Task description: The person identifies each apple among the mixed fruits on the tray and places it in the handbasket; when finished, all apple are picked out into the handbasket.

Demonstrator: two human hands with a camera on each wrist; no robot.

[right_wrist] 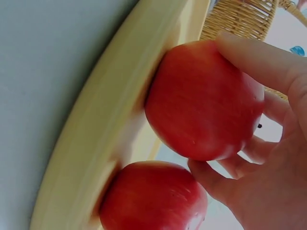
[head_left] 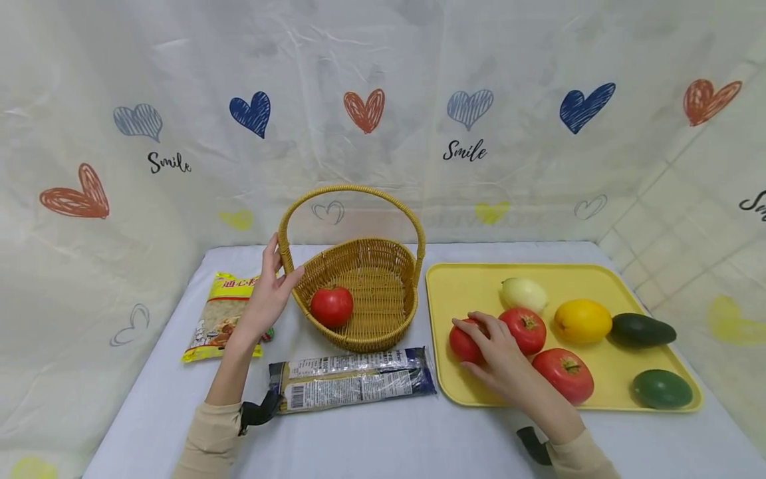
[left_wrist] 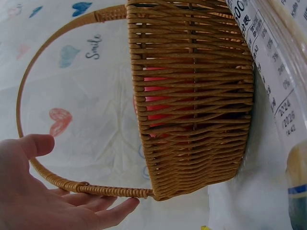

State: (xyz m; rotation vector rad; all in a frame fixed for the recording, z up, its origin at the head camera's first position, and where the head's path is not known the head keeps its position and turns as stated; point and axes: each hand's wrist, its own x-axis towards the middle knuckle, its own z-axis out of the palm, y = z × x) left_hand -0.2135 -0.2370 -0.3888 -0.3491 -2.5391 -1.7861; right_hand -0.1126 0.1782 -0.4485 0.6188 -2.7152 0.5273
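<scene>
My left hand is at the left foot of the handle of a wicker basket. Its fingers lie nearly straight along the handle, and the thumb stands apart from it in the left wrist view. One red apple rests inside the basket. Over the left end of a yellow tray, my right hand grips another red apple between thumb and curled fingers. Two more red apples, one of them close below the held one in the right wrist view, lie beside that hand.
Also on the tray are a pale yellow-green fruit, a yellow lemon, a dark avocado-like fruit and a dark green oval fruit. A long plastic packet lies before the basket; a yellow bag lies left.
</scene>
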